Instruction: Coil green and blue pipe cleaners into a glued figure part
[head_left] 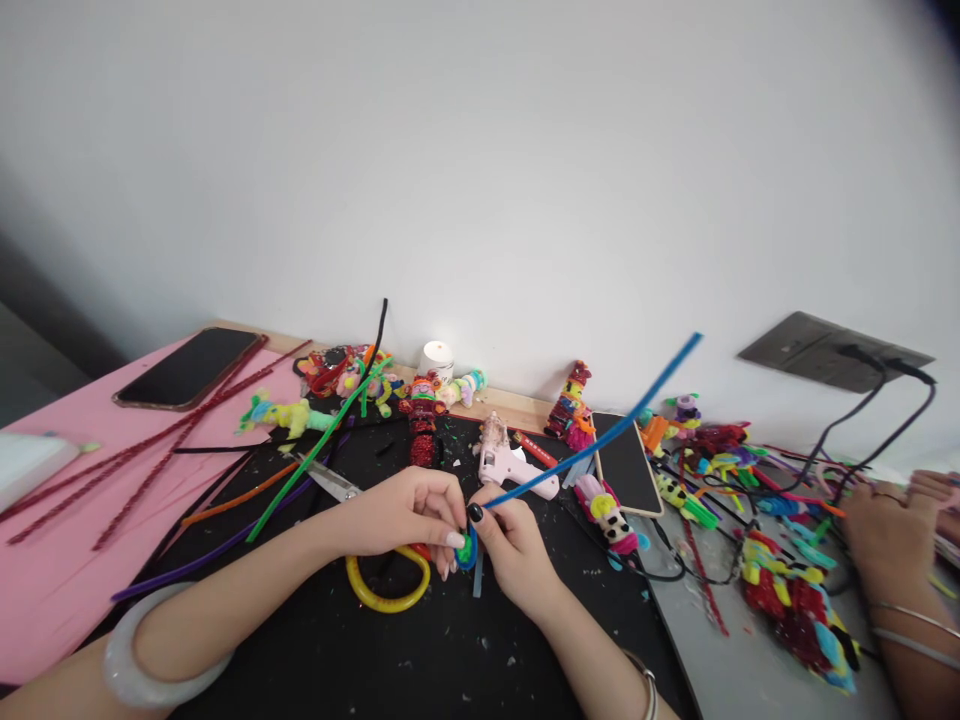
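Observation:
My left hand (416, 515) pinches a small green and blue coil (465, 550) between thumb and fingers. Close beside it, my right hand (517, 550) is closed on a blue pipe cleaner (600, 447), whose long free end slants up to the right. The pipe cleaner meets the coil between the two hands. Under my left hand lie scissors with a yellow handle (388, 600), blades pointing left. A pale pink glue gun (514, 465) rests just beyond my hands. Green (319, 450) and orange pipe cleaners (240, 495) lie to the left.
Several pipe-cleaner figures, one red (424, 410), stand or lie along the wall. A phone (191, 368) lies on pink paper (67, 590); another phone (626, 462) is right of the glue gun. Black cords run from a wall socket (817, 350). Another person's hand (892, 530) is at the right.

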